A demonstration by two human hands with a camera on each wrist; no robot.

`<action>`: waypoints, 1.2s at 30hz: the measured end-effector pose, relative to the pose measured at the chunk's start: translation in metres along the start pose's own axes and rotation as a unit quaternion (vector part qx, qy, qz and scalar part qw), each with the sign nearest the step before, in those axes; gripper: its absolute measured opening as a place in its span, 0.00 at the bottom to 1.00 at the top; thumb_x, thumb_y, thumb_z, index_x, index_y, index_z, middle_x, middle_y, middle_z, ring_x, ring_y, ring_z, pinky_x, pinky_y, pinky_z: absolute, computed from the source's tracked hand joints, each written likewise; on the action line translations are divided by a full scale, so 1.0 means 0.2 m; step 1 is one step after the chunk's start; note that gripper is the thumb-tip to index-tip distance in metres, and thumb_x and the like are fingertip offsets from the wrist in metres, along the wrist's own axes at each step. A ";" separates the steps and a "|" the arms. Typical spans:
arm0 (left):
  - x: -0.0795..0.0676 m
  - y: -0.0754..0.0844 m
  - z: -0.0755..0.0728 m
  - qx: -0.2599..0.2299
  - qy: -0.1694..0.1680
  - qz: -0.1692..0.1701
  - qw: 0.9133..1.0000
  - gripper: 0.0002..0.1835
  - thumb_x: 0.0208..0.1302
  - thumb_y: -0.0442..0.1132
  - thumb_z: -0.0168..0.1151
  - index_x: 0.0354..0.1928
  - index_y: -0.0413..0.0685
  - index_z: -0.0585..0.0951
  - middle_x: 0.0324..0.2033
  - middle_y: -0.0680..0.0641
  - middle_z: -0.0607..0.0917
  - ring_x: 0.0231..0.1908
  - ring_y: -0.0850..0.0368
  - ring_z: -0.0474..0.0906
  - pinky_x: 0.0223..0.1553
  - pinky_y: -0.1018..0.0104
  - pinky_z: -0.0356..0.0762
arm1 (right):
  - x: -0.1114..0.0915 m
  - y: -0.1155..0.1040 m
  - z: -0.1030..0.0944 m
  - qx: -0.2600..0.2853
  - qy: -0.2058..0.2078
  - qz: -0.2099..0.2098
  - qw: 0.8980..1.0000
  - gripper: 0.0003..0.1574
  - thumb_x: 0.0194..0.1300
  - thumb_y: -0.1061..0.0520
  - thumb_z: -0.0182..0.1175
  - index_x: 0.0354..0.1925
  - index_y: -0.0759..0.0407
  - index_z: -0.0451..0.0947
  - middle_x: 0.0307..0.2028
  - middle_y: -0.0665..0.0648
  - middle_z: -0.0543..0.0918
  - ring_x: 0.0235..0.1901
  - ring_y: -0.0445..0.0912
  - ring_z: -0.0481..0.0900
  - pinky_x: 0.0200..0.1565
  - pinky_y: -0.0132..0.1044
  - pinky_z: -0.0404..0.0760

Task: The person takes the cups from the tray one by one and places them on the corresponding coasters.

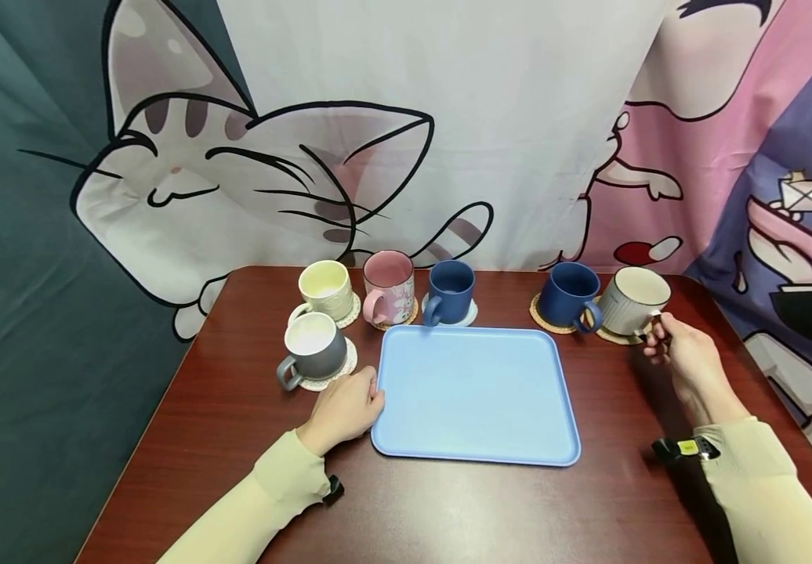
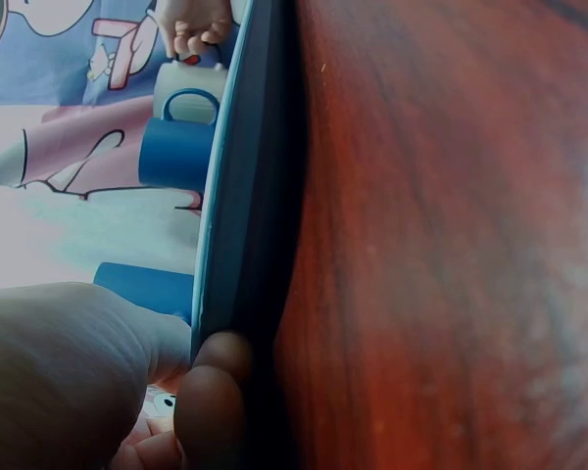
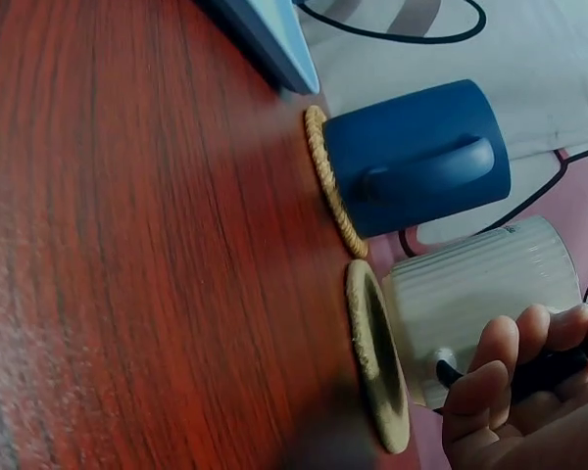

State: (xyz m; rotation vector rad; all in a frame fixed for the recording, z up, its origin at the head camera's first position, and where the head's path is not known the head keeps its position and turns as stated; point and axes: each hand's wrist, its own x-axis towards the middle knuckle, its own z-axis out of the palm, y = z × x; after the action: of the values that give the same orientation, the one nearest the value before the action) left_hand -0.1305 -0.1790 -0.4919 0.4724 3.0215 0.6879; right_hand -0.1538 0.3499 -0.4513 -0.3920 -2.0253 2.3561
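Observation:
My right hand [image 1: 688,356] grips the dark handle of a white ribbed mug [image 1: 633,301] at the table's far right. In the right wrist view, the mug [image 3: 490,294] appears raised slightly off its round tan coaster [image 3: 374,357]. A blue mug [image 1: 568,294] sits just left of it on a woven coaster [image 1: 541,319]. My left hand [image 1: 346,409] pinches the left edge of a light blue tray [image 1: 476,395]; in the left wrist view its fingers [image 2: 211,406] are at the tray's rim. A grey mug [image 1: 316,354] on a white coaster stands beyond that hand.
Behind the tray, a pale yellow mug [image 1: 326,290], a pink mug [image 1: 389,286] and another blue mug [image 1: 451,290] stand on coasters. All is on a dark reddish-brown table [image 1: 448,509]. A printed cloth [image 1: 505,102] hangs along the table's back edge.

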 end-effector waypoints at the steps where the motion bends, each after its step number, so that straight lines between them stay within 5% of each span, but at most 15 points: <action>1: 0.00 0.00 0.00 0.000 0.000 0.001 1.000 0.15 0.64 0.41 0.62 0.23 0.55 0.68 0.15 0.56 0.69 0.16 0.59 0.66 0.18 0.65 0.60 | 0.00 0.00 0.00 0.006 0.002 0.000 1.000 0.27 0.83 0.47 0.47 0.25 0.54 0.75 0.22 0.47 0.79 0.22 0.39 0.79 0.28 0.31 0.77; 21: 0.01 0.01 -0.01 0.001 0.001 0.007 1.000 0.15 0.65 0.41 0.63 0.23 0.55 0.68 0.16 0.56 0.68 0.16 0.59 0.65 0.19 0.65 0.60 | 0.01 0.04 -0.04 0.011 0.005 0.000 1.000 0.28 0.83 0.47 0.48 0.26 0.56 0.77 0.24 0.47 0.83 0.22 0.39 0.81 0.26 0.30 0.79; 36: 0.02 -0.02 -0.01 -0.014 -0.014 0.038 0.999 0.13 0.65 0.40 0.60 0.24 0.53 0.69 0.14 0.56 0.70 0.15 0.61 0.67 0.18 0.63 0.62 | -0.01 0.05 -0.05 -0.135 0.022 -0.031 0.990 0.20 0.83 0.46 0.47 0.39 0.49 0.82 0.30 0.38 0.87 0.27 0.35 0.84 0.29 0.29 0.78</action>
State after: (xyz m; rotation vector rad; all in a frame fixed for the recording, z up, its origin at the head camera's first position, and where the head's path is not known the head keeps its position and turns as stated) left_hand -0.1348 -0.1820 -0.4914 0.5922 2.9773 0.7206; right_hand -0.1493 0.3567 -0.4628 -0.3749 -2.3060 2.0237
